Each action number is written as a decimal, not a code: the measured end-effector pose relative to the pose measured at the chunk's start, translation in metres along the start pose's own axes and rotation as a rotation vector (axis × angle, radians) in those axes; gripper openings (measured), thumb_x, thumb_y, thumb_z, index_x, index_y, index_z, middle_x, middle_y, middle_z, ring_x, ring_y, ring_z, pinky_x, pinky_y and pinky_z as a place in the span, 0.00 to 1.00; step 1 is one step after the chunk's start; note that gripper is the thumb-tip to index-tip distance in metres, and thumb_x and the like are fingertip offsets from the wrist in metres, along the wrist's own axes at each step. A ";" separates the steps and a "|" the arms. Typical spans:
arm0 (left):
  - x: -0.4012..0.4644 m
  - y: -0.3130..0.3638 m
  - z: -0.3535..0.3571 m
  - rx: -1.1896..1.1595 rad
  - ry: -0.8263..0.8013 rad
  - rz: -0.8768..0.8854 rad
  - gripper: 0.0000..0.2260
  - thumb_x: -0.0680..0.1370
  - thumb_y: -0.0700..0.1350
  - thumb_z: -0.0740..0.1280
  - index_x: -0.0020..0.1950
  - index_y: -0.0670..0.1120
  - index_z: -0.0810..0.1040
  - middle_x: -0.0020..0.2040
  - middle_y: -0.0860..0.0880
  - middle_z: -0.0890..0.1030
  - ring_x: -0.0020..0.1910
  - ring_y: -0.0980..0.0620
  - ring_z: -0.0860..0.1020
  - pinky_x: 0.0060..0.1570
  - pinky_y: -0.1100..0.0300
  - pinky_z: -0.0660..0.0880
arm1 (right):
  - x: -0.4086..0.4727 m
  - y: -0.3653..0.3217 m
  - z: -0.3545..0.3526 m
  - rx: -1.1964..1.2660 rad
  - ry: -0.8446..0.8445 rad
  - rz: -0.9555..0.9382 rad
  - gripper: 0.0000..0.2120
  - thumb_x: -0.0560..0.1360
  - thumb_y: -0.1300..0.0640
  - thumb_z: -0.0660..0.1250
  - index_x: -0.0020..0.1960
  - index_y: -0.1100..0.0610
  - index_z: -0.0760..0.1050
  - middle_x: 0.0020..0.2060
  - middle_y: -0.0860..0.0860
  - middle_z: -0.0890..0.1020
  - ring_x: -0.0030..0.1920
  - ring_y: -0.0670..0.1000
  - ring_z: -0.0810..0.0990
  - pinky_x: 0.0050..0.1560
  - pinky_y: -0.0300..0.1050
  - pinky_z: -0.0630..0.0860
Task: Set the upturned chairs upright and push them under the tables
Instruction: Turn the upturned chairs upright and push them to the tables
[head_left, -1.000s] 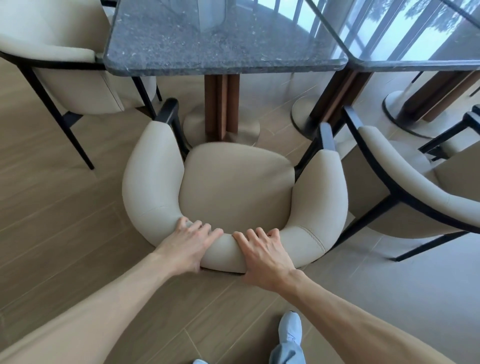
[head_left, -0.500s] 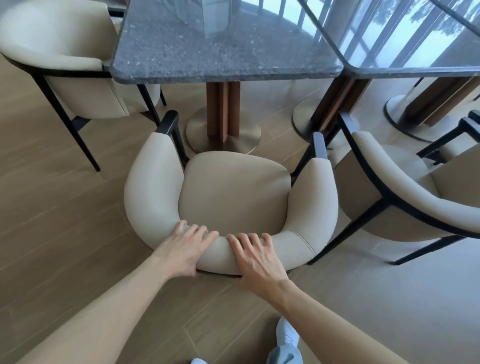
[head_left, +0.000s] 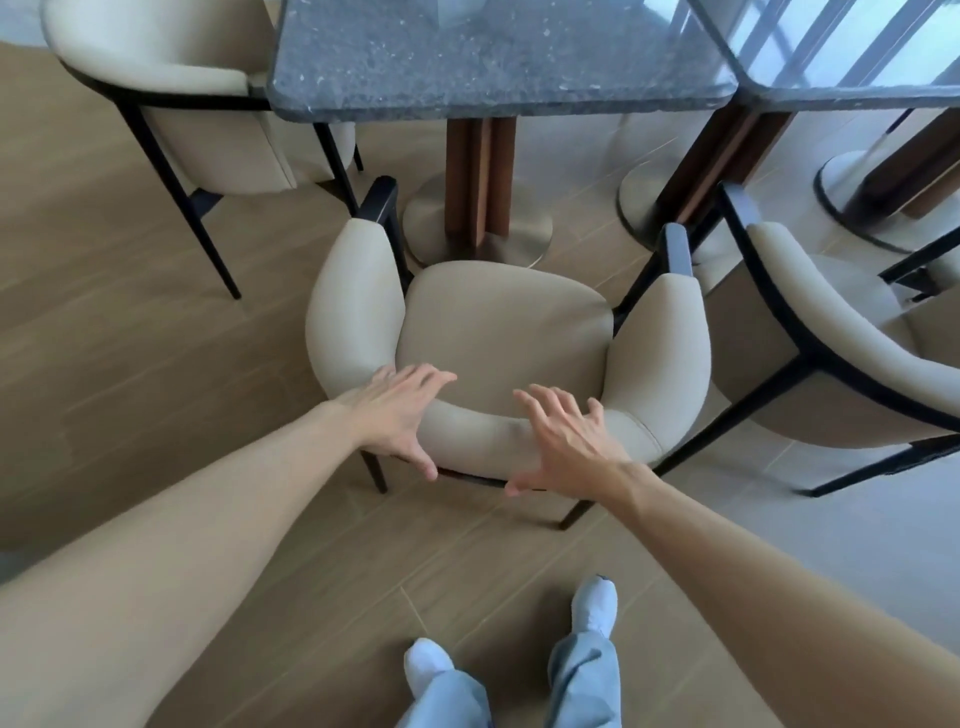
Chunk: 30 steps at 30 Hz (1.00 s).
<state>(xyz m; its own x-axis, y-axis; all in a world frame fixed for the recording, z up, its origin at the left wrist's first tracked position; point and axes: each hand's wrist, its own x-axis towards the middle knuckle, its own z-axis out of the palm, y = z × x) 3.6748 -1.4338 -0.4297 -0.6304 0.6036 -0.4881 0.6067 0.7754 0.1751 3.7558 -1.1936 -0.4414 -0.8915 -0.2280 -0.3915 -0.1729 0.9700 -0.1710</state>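
Pushing the chair (head_left: 506, 332) in: our left hand (head_left: 397, 410) and right hand (head_left: 563, 441) lie on its curved backrest, fingers spread, not gripping. Chair is upright, legs on the floor, seat front near the pedestal but not yet under the table (head_left: 498, 57). We judge a bit more shove is left. Beyond, a left chair (head_left: 171, 83) and right chair (head_left: 831, 364) also stand upright, partly tucked.

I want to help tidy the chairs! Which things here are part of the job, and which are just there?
Part of the job:
- cream chair, upright at the table
- dark stone table
- left hand and right hand, both open at the chair's back

Just there:
- left chair
- right chair
- second table
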 end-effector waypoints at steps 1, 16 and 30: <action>-0.003 0.000 0.000 0.024 -0.025 -0.001 0.59 0.60 0.70 0.77 0.80 0.47 0.52 0.76 0.48 0.63 0.75 0.47 0.63 0.74 0.47 0.58 | -0.001 0.000 -0.004 -0.021 -0.013 0.003 0.60 0.61 0.29 0.74 0.80 0.55 0.49 0.77 0.53 0.58 0.77 0.57 0.56 0.70 0.71 0.59; -0.009 -0.001 -0.029 -0.464 0.275 -0.225 0.33 0.74 0.69 0.66 0.73 0.53 0.67 0.73 0.53 0.71 0.72 0.53 0.69 0.69 0.54 0.67 | -0.023 0.039 -0.054 0.246 0.236 0.113 0.32 0.79 0.36 0.59 0.76 0.54 0.63 0.73 0.50 0.70 0.72 0.53 0.69 0.70 0.50 0.65; -0.022 0.031 0.015 -0.085 0.055 -0.120 0.43 0.69 0.62 0.74 0.78 0.50 0.58 0.78 0.51 0.62 0.78 0.53 0.58 0.77 0.54 0.52 | -0.021 0.003 0.008 -0.074 -0.092 0.004 0.51 0.66 0.39 0.74 0.78 0.53 0.50 0.73 0.53 0.60 0.75 0.60 0.58 0.71 0.71 0.53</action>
<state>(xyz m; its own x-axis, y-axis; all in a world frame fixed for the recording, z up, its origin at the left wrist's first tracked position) 3.7147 -1.4253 -0.4262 -0.7230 0.5126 -0.4632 0.4836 0.8543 0.1906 3.7773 -1.1871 -0.4414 -0.8507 -0.2278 -0.4737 -0.2029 0.9737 -0.1039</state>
